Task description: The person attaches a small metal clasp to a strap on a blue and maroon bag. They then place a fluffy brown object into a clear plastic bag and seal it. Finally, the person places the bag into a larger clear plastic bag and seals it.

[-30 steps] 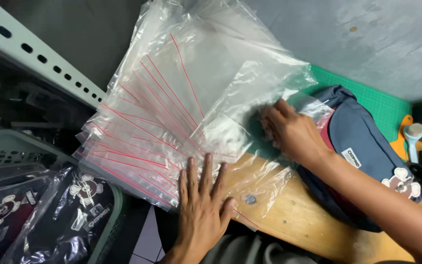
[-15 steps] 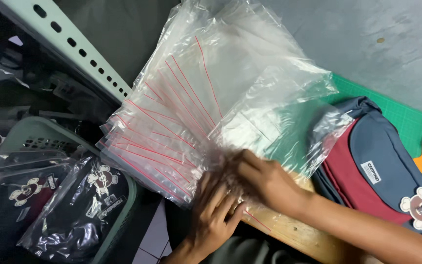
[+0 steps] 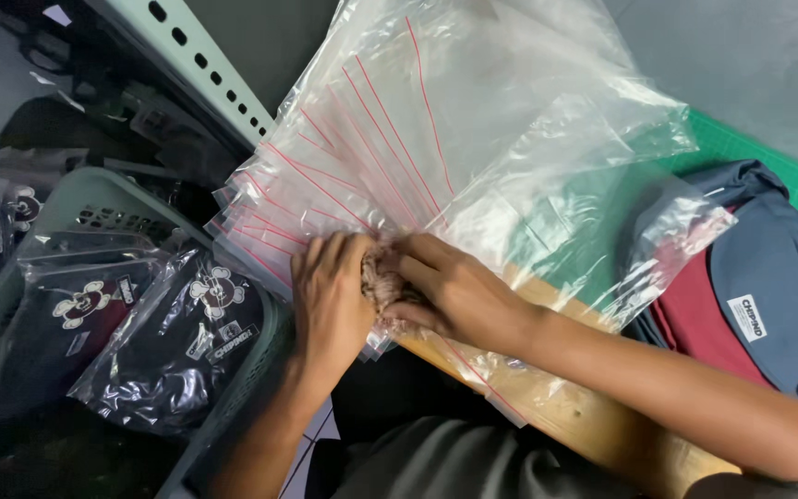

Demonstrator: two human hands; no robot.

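Clear zip bags (image 3: pixel 436 139) fanned on bench (image 3: pixel 593 411); left hand (image 3: pixel 330 300) and right hand (image 3: pixel 450 291) pinch their near edge, pouch (image 3: pixel 768 286) right.

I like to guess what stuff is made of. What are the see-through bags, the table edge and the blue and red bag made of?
The see-through bags look like thin glossy plastic film: clear, crinkled, shiny, with red strips near the openings. The table edge looks like pale bare wood, with faint grain and a matt surface. The blue and red bag looks like woven fabric, dull and soft, probably cloth.
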